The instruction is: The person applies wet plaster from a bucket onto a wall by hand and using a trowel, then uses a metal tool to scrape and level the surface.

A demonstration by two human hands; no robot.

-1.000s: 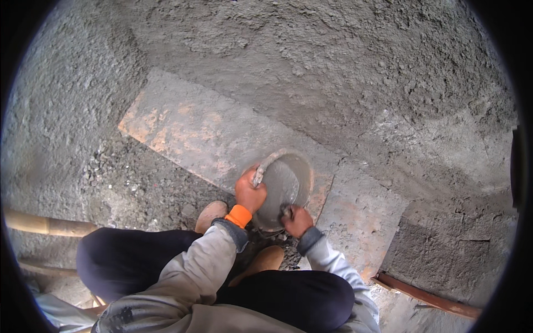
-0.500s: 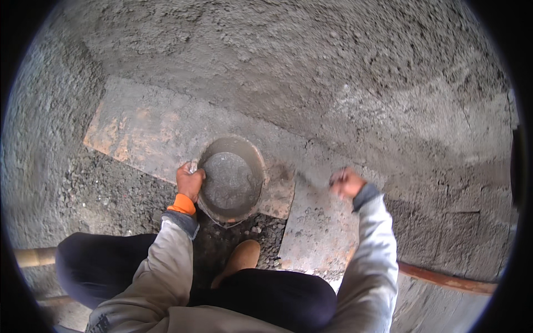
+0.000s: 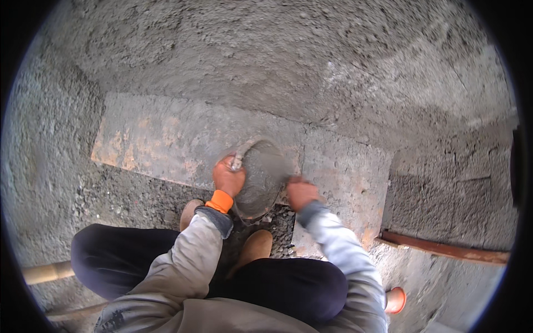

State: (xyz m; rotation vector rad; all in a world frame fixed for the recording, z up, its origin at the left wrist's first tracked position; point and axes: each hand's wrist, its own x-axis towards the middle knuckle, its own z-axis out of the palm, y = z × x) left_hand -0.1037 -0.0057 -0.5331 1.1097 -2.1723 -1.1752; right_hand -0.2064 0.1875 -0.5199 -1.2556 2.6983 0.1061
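A bucket [image 3: 256, 213] of wet grey mortar [image 3: 256, 177] stands tilted in front of me, at the near edge of the boards. Fingers closed, my left hand [image 3: 228, 176] grips its rim on the left side; an orange band circles that wrist. My right hand [image 3: 302, 192] is closed just right of the bucket. From it a motion-smeared grey blade, apparently a trowel [image 3: 276, 165], reaches over the bucket's mouth. The trowel's handle is hidden in my fist.
Mortar-stained boards [image 3: 147, 136] lie along the rough plastered wall [image 3: 222, 61]. Gravelly rubble [image 3: 127, 191] spreads before my shoes [image 3: 256, 244]. A reddish-brown wooden strip [image 3: 444, 247] lies at right, with a small orange cup-like object [image 3: 396, 299] lower down. Bamboo poles [image 3: 49, 272] are at left.
My right hand has swung left from over the right board to the bucket. My left hand has shifted right, and the bucket has tipped and moved slightly right.
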